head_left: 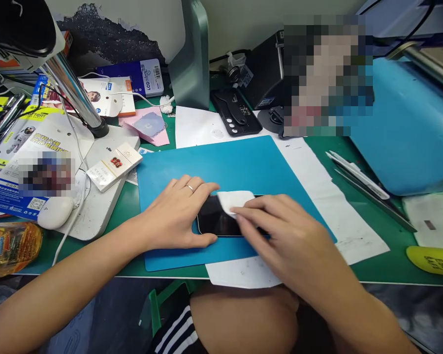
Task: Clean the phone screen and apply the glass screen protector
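Right hand (280, 231) pinches a white cloth (232, 200) over the smartphone (217, 219); my left hand (180, 211), spread wide, steadies its left end.

1. This looks like a small phone-repair workshop, with a green worktop (376, 268).
2. A blue mat (206, 169) reaches towards the near edge, under a dark-screened phone (217, 219).
3. By the far edge lie a box marked "LCD" (152, 77) and a black phone or phone case (236, 113).
4. Packaging reading "BATTERY" (40, 115) crowds the far left corner.
5. Slim pointed tools (372, 196), perhaps tweezers, lie towards the right edge.
6. Behind, the wall (110, 37) is peeling.
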Available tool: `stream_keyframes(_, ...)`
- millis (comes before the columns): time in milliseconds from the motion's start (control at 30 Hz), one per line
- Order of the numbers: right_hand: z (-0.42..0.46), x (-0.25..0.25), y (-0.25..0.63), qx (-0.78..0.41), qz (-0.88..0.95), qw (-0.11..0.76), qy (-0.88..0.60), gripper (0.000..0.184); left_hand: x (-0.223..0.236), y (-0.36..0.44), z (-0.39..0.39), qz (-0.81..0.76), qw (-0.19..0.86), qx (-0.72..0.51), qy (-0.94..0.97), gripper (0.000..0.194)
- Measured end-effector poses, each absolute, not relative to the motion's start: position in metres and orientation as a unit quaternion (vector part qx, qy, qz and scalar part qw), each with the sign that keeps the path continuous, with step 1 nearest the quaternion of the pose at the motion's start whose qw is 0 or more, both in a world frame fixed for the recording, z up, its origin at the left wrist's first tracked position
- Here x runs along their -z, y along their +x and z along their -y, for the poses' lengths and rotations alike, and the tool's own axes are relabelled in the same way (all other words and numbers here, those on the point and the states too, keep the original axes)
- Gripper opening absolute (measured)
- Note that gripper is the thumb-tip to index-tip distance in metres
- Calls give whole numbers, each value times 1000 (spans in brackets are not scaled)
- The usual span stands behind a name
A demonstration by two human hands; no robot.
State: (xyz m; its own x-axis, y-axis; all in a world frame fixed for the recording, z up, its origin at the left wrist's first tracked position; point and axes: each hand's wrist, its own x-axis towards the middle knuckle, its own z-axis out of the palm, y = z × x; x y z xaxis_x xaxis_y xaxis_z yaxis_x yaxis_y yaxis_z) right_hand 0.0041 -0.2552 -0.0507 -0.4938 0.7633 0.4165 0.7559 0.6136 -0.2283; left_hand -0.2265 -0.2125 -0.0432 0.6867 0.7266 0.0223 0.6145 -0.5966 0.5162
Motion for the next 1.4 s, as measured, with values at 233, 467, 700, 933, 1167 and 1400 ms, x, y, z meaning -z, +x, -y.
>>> stream_keyframes(233,260,44,-11,-81,865,242,-432,18,46,-228,212,-376,255,-138,880,66)
stream_keyframes(467,254,42,-24,-105,872,241,-413,22,44,-227,211,-379,257,-132,879,67)
stream_keyframes(700,256,53,24,-76,834,241,-490,18,43,-227,211,-383,269,-117,876,73)
stream_keyframes(933,258,43,-26,-133,845,253,-451,23,46,-227,210,-385,256,-130,877,69)
stream_keyframes(1167,261,48,27,-122,802,255,-526,22,41,-227,207,-391,260,-120,875,74)
stream_keyframes(1400,267,51,66,-88,777,240,-575,21,40,-228,206,-397,260,-119,873,72)
